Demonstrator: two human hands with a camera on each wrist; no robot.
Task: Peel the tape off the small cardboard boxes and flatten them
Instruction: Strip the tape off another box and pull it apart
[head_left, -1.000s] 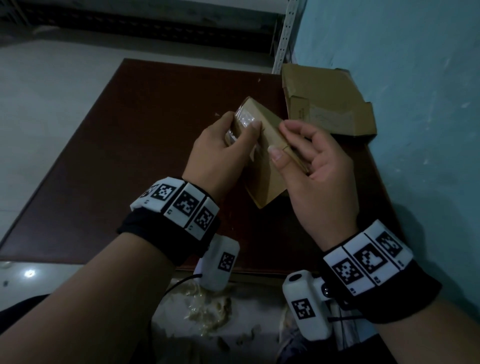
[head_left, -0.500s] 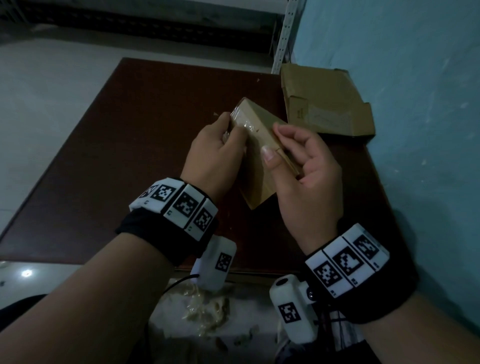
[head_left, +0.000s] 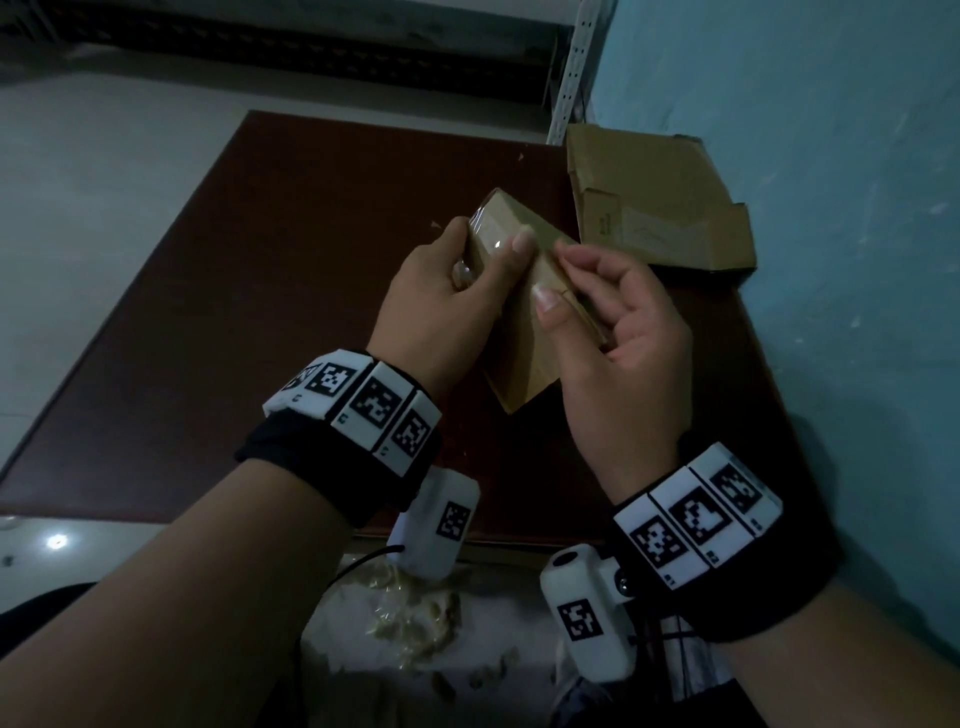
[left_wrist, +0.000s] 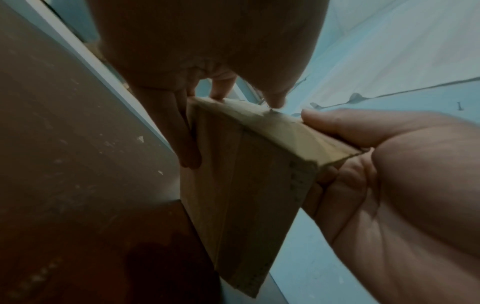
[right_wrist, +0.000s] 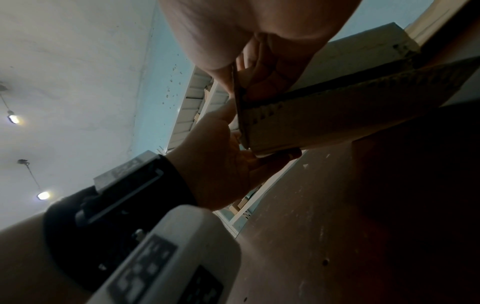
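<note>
Head view, two hands (head_left: 524, 312), two boxes (head_left: 524, 343)

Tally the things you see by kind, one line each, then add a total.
Held boxes: 1
Flattened boxes on the table: 1
Hands: 2, left and right
Tables: 1
Total: 5

Small box (head_left: 524, 332) – matt brown cardboard, glossy clear tape (head_left: 491, 231); table (head_left: 260, 291) – dark, scuffed, matt.
</note>
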